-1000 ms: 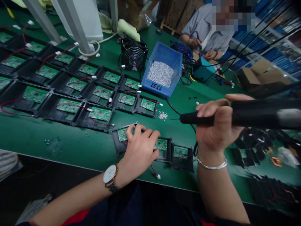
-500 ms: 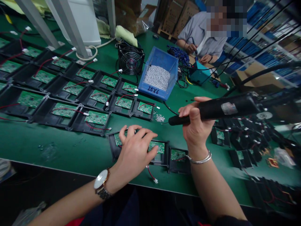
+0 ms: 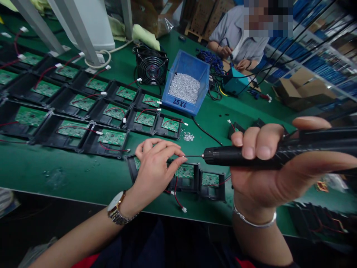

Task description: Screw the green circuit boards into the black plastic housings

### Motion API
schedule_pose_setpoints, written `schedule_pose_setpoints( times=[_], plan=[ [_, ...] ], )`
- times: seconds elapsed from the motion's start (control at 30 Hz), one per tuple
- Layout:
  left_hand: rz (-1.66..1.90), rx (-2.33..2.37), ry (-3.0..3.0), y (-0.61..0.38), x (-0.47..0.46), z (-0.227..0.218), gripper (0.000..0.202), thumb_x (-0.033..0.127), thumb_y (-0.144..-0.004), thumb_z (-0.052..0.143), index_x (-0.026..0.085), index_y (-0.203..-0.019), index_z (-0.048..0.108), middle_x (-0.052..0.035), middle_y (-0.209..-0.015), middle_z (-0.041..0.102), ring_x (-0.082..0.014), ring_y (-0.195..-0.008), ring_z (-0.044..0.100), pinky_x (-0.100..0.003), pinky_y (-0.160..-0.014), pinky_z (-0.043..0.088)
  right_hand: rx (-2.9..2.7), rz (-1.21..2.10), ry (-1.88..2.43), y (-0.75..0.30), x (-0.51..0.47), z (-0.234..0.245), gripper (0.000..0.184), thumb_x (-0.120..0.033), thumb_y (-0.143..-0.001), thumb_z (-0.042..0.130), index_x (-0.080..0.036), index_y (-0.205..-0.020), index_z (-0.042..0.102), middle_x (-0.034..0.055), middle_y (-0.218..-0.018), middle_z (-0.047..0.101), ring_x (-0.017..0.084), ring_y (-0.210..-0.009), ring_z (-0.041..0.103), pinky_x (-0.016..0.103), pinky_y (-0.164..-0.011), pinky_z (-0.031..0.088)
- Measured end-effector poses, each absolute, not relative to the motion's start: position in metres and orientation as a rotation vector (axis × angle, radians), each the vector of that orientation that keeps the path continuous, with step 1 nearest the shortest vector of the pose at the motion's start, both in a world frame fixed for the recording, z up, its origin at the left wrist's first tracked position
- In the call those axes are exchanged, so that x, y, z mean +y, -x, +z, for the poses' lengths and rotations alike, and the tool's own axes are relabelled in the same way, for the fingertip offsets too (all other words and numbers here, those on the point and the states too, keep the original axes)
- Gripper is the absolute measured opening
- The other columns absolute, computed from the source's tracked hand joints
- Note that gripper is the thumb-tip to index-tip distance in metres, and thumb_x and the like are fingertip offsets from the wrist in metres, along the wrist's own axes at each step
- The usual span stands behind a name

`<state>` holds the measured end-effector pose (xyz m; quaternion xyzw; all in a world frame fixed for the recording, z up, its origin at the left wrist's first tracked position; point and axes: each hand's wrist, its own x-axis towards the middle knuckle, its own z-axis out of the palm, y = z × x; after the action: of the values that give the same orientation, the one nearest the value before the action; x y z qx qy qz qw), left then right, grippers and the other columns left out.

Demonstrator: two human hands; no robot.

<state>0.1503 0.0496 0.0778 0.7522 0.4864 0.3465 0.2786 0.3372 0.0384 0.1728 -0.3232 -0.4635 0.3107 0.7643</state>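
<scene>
screwdriver (image 3: 240,156) in right hand (image 3: 267,175), bit tip touching left hand (image 3: 156,163) fingertips

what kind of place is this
Probably an electronics assembly workshop: rows of circuit boards in black cases on the green bench, a blue bin of screws, and an electric screwdriver in the right hand.

left hand (image 3: 153,165) pinching screwdriver (image 3: 223,156), right hand (image 3: 267,176) gripping
</scene>
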Motion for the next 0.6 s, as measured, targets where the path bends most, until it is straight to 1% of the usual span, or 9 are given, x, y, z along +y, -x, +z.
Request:
schedule_pose_setpoints(
  times=[0.07,0.2,0.27,0.37,0.47,0.6],
  plan=[
    [0.956,1.294,-2.057,-0.15,0.049,0.079,0.009,0.035,-0.104,0.08,0.031,-0.097,0.083,0.0002,-0.119,0.085,-0.0324,-0.124,0.06,-0.056,-0.106,0.039,-1.022,0.664,0.72,-0.336,0.037,0.174,0.032,-0.054,-0.086,0.093,-0.031,-0.099,0.076,-0.0114,-0.058,0.056,0.009,-0.047,0.047,0.031,-0.059,0.051],
    [0.998,1.267,-2.201,-0.148,0.047,0.08,0.009,0.036,-0.106,0.076,0.036,-0.103,0.085,0.0009,-0.124,0.084,-0.0347,-0.129,0.056,-0.062,-0.11,0.034,-1.035,0.659,0.75,-0.337,0.033,0.177,0.033,-0.058,-0.088,0.09,-0.031,-0.1,0.075,-0.0116,-0.057,0.053,0.009,-0.046,0.046,0.03,-0.057,0.048],
    [1.007,1.251,-2.223,-0.148,0.048,0.081,0.01,0.034,-0.106,0.076,0.036,-0.104,0.086,0.0007,-0.125,0.084,-0.0351,-0.13,0.056,-0.063,-0.111,0.034,-1.026,0.623,0.775,-0.339,0.032,0.179,0.033,-0.06,-0.088,0.089,-0.032,-0.099,0.076,-0.0115,-0.056,0.051,0.009,-0.046,0.044,0.03,-0.057,0.048],
    [0.998,1.255,-2.168,-0.148,0.049,0.083,0.003,0.033,-0.101,0.084,0.033,-0.099,0.086,0.0,-0.118,0.084,-0.0345,-0.126,0.059,-0.061,-0.108,0.036,-0.986,0.585,0.756,-0.341,0.029,0.181,0.031,-0.059,-0.087,0.09,-0.031,-0.097,0.079,-0.0109,-0.056,0.05,0.009,-0.045,0.043,0.031,-0.055,0.049],
    [0.982,1.253,-2.103,-0.149,0.05,0.085,0.007,0.032,-0.094,0.091,0.032,-0.091,0.085,0.0008,-0.11,0.084,-0.0331,-0.121,0.061,-0.058,-0.105,0.037,-0.944,0.627,0.73,-0.343,0.026,0.181,0.03,-0.055,-0.085,0.093,-0.031,-0.097,0.081,-0.0106,-0.056,0.048,0.009,-0.046,0.043,0.032,-0.055,0.049],
    [0.998,1.255,-2.09,-0.151,0.048,0.086,0.008,0.03,-0.094,0.092,0.034,-0.092,0.086,0.0019,-0.108,0.085,-0.0314,-0.118,0.062,-0.056,-0.102,0.036,-0.974,0.628,0.748,-0.346,0.023,0.179,0.028,-0.061,-0.089,0.087,-0.034,-0.098,0.082,-0.0101,-0.056,0.041,0.011,-0.045,0.041,0.034,-0.055,0.048]
  ],
)
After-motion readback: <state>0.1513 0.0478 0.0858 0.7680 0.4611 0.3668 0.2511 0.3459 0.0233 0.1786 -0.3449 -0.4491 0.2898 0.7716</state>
